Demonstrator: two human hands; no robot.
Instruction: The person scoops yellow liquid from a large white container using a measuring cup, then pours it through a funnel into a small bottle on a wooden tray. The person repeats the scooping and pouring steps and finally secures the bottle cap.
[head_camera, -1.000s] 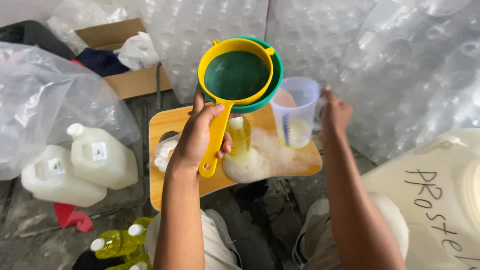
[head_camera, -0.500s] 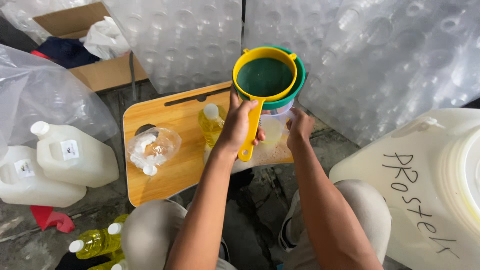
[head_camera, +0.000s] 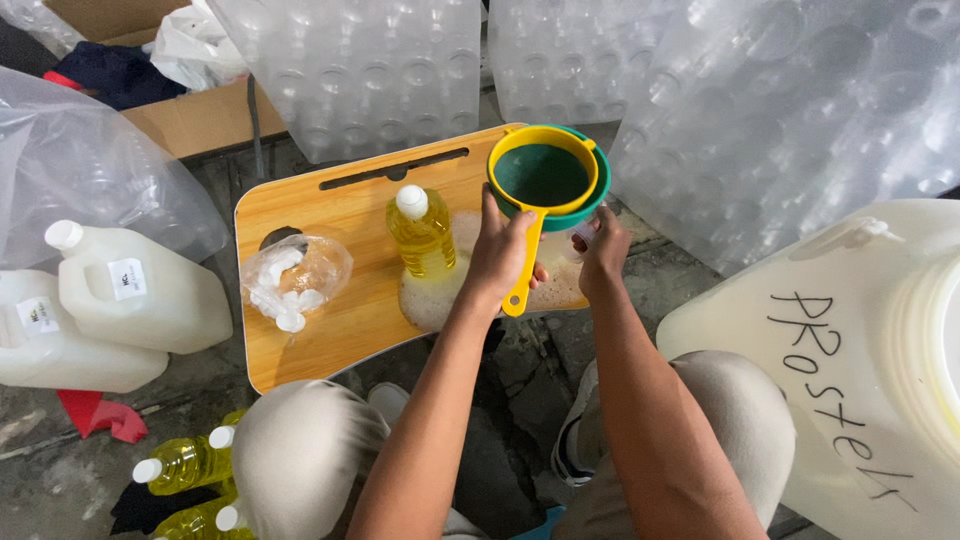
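Left hand (head_camera: 500, 255) grips the yellow strainer (head_camera: 543, 180) at upper centre; right hand (head_camera: 603, 250) clasps the mostly hidden jug (head_camera: 580, 235) beneath.

Even, soft overhead light, sharp in the middle and softer toward the edges

The wooden surface (head_camera: 330, 320) is brightly and evenly lit, with only a faint shadow under the left hand (head_camera: 500, 255) and the yellow strainer (head_camera: 542, 180). The clear plastic bags (head_camera: 760, 110) behind catch pale, milky glare (no hard hotspots), and the big white container (head_camera: 850, 330) at the right edge is close to washed out. The floor (head_camera: 500, 440) between the knees falls dim. The forearms near the bottom edge look slightly soft, and the wide lens stretches the corners.
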